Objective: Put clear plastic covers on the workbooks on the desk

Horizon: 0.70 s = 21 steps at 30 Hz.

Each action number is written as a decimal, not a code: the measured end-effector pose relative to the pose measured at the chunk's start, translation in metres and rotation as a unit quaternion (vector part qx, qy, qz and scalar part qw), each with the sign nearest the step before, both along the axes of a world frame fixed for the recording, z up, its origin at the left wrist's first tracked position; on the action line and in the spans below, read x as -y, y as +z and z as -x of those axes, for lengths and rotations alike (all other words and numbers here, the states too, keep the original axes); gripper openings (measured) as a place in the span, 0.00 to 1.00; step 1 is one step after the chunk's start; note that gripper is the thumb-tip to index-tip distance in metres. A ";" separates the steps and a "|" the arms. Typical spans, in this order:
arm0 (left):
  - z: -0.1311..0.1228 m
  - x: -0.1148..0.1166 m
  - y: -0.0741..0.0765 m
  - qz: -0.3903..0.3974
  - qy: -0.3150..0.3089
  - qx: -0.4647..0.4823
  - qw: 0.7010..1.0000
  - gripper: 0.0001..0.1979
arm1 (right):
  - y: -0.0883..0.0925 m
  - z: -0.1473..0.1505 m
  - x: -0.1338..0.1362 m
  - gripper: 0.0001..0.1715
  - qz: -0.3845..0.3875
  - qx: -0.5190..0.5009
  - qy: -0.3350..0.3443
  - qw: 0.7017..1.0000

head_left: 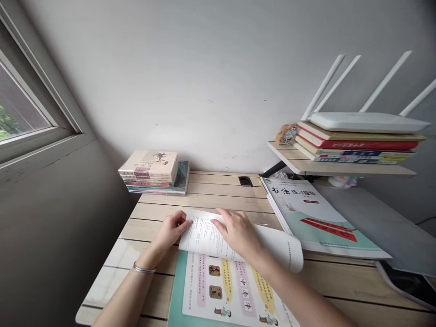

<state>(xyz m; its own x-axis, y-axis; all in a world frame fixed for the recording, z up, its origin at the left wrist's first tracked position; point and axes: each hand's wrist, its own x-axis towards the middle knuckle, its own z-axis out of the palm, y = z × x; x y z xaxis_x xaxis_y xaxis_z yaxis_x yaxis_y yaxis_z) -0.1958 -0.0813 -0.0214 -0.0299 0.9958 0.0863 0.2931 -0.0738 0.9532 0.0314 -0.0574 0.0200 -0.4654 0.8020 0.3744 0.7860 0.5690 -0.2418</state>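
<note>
An open book (pixel 238 290) with green borders and colourful printed pages lies in front of me on the table. One white page (pixel 207 234) is lifted and curves across its upper part, and its right end (pixel 293 250) curls up. My left hand (pixel 173 227), with a silver bangle on the wrist, is closed in a pinch at this page's upper left edge. My right hand (pixel 238 231) rests across the page with its thumb apart from the fingers. Its fingertips reach the page's top edge.
At the back left is a stack of books (pixel 150 168). Large booklets (pixel 309 213) lie on the right, beside a grey flat sheet or folder (pixel 371 222). A raised shelf (pixel 306 165) carries more books (pixel 357 145) and a white router (pixel 368 121). Slats form the table (pixel 126 259).
</note>
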 end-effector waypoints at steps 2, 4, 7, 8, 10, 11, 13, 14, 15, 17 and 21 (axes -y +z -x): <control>0.002 -0.006 0.001 0.012 0.023 0.031 0.999 0.16 | -0.009 0.005 -0.002 0.13 0.027 0.007 -0.005 1.000; 0.005 -0.015 0.003 0.045 0.089 0.092 0.991 0.15 | -0.016 0.004 -0.002 0.13 0.041 0.012 -0.009 0.999; 0.010 -0.029 0.008 0.120 0.176 0.190 0.958 0.16 | -0.022 0.000 -0.001 0.13 0.063 0.018 -0.004 0.998; 0.010 -0.032 0.009 0.140 0.177 0.213 0.951 0.17 | -0.023 -0.001 -0.001 0.14 0.070 0.020 -0.003 0.997; 0.007 -0.038 0.010 0.165 0.153 0.242 0.944 0.18 | -0.026 -0.002 -0.001 0.14 0.075 0.020 -0.004 0.997; 0.005 -0.039 0.010 0.177 0.141 0.255 0.940 0.20 | -0.027 -0.001 -0.002 0.14 0.073 0.020 -0.007 0.997; 0.000 -0.041 0.007 0.193 0.126 0.276 0.933 0.24 | -0.031 0.000 -0.003 0.14 0.066 0.022 -0.014 0.998; -0.002 -0.042 0.006 0.198 0.123 0.282 0.931 0.26 | -0.032 0.001 -0.003 0.14 0.061 0.024 -0.016 0.998; -0.004 -0.042 0.003 0.201 0.121 0.286 0.929 0.28 | -0.033 0.002 -0.004 0.14 0.056 0.027 -0.016 0.998; -0.005 -0.042 -0.002 0.192 0.104 0.295 0.930 0.31 | -0.033 0.003 -0.006 0.15 0.048 0.033 -0.016 0.998; -0.004 -0.037 -0.008 0.121 0.027 0.317 0.940 0.37 | -0.032 0.002 -0.011 0.15 0.039 0.028 -0.018 0.999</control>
<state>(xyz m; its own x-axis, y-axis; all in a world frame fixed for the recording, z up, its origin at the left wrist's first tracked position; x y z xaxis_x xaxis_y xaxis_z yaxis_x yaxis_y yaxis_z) -0.1921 -0.0441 -0.0294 -0.0504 0.9795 -0.1950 -0.3430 0.1664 0.9245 0.0290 -0.0469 -0.0116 -0.4547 0.8440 0.2845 0.8189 0.5218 -0.2391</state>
